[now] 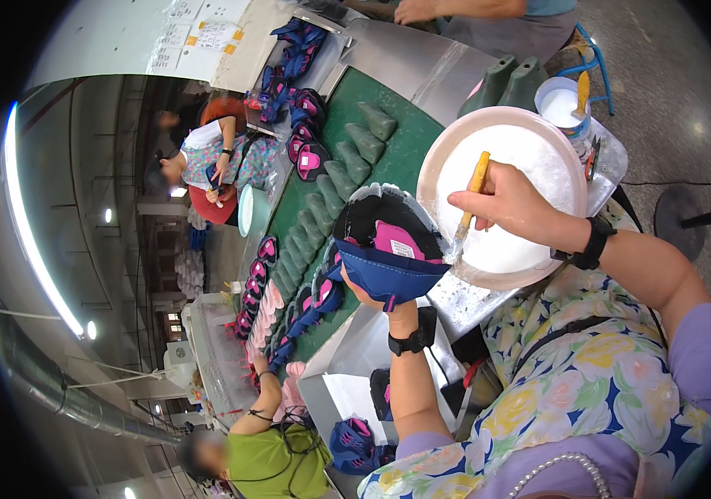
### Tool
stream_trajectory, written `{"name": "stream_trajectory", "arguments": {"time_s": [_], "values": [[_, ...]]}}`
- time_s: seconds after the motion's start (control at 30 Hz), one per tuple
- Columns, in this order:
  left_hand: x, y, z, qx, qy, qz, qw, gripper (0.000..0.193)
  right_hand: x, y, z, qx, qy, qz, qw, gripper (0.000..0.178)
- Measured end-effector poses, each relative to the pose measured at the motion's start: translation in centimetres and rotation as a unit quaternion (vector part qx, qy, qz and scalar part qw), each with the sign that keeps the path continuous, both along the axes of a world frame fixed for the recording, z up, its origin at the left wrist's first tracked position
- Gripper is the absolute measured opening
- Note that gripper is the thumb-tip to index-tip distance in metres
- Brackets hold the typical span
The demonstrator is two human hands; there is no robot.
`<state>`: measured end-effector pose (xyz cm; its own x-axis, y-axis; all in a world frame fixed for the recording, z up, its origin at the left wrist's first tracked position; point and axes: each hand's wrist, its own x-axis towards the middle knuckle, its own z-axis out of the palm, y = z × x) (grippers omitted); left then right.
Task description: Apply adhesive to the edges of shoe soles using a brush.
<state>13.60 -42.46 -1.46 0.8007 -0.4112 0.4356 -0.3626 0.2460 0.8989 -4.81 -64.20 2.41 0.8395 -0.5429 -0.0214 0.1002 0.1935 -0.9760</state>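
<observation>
My left hand (360,293) grips a navy blue shoe upper (397,271) with a black and pink inside and a white label, its fingers mostly hidden by the fabric. Between the fingers and thumb of my right hand (511,200) is a brush (479,173) with a yellow handle. Its whitish bristles meet the edge of the upper. Just beyond the brush stands a pale pink basin (428,170) holding a white substance (530,179); my right hand is over it.
Green shoe lasts (341,179) line the green bench (409,125), beside more blue and pink uppers (311,158). A white tub (559,104) with another brush (582,93) stands past the basin. Co-workers sit across the bench (218,154), farther along it (280,466) and at the top (488,12).
</observation>
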Motion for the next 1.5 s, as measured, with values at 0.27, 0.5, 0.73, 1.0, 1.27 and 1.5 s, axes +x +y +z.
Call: {"name": "stream_trajectory", "arguments": {"time_s": [0.27, 0.5, 0.73, 1.0, 1.27, 1.5], "values": [[2.2, 2.9, 1.4, 0.098, 0.312, -0.238, 0.915, 0.049, -1.4, -1.9, 1.4, -0.213, -0.129, -0.044, 0.967, 0.024], [-5.7, 2.5, -1.3, -0.013, 0.59, -0.353, 0.726, 0.048, 0.6, 1.4, 3.2, -0.391, -0.419, 0.04, 0.818, 0.018], [-6.7, 3.0, -1.1, -0.016, 0.571, -0.314, 0.758, 0.046, 1.5, 0.0, 2.8, -0.509, -0.342, 0.071, 0.786, 0.015], [-4.8, 3.5, -0.3, -0.012, 0.501, -0.273, 0.821, 0.045, -0.5, -2.7, 2.4, -0.45, -0.12, 0.115, 0.878, 0.022], [-5.9, 2.7, -0.8, -0.025, 0.525, -0.289, 0.8, 0.044, 0.9, -0.6, 3.1, -0.444, -0.269, 0.081, 0.851, 0.019], [-5.4, 3.0, -0.2, -0.022, 0.488, -0.259, 0.833, 0.043, -0.3, -3.1, 4.2, -0.372, -0.088, 0.178, 0.907, 0.023]]}}
